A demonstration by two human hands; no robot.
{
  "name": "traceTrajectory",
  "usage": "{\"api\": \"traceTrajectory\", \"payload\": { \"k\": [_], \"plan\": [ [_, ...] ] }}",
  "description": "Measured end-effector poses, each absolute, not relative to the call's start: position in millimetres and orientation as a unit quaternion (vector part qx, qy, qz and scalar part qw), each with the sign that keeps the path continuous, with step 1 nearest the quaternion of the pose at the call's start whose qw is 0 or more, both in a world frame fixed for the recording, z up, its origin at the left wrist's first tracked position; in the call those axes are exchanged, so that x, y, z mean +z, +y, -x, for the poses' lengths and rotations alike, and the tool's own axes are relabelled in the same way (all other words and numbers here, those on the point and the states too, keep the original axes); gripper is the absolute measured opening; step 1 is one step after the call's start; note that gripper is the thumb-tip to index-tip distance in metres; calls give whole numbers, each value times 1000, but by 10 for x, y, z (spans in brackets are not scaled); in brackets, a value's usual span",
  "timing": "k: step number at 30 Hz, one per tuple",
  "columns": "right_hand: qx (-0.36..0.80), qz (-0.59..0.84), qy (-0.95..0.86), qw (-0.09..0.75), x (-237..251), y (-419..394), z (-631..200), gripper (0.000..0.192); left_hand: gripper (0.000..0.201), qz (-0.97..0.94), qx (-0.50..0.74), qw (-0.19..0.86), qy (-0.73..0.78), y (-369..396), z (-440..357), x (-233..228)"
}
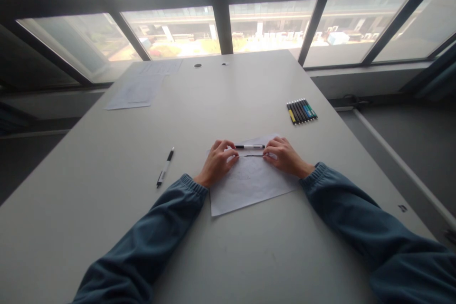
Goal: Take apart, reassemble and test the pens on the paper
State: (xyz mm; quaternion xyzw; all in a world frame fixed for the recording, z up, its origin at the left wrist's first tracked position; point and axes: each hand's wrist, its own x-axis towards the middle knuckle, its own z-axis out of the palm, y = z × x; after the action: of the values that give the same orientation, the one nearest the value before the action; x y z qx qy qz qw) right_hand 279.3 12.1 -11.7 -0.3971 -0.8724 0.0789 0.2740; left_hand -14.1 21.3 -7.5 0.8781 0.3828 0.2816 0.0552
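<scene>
A black-and-white pen lies crosswise between my hands, over a white sheet of paper with faint marks on it. At the pen's left end are the bent fingers of my left hand, curled in a pinch. My right hand is closed in the same way at the right end. Just below the pen a thin dark line runs between my two thumbs; I cannot tell what it is. Left of the paper, a second black-and-white pen rests at a slant on the table.
Several dark pens or markers, some with yellow, blue or green parts, lie in a row at the right. More paper sheets are at the far left of the white table. Windows stand beyond its far edge.
</scene>
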Motion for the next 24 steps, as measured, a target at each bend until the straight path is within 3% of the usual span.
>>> {"api": "traceTrajectory", "payload": {
  "k": [24],
  "plan": [
    [64, 395, -856, 326, -151, 116, -2774, 15, 8, -863, 332, 51, 376, 197, 120, -39]
  ]
}}
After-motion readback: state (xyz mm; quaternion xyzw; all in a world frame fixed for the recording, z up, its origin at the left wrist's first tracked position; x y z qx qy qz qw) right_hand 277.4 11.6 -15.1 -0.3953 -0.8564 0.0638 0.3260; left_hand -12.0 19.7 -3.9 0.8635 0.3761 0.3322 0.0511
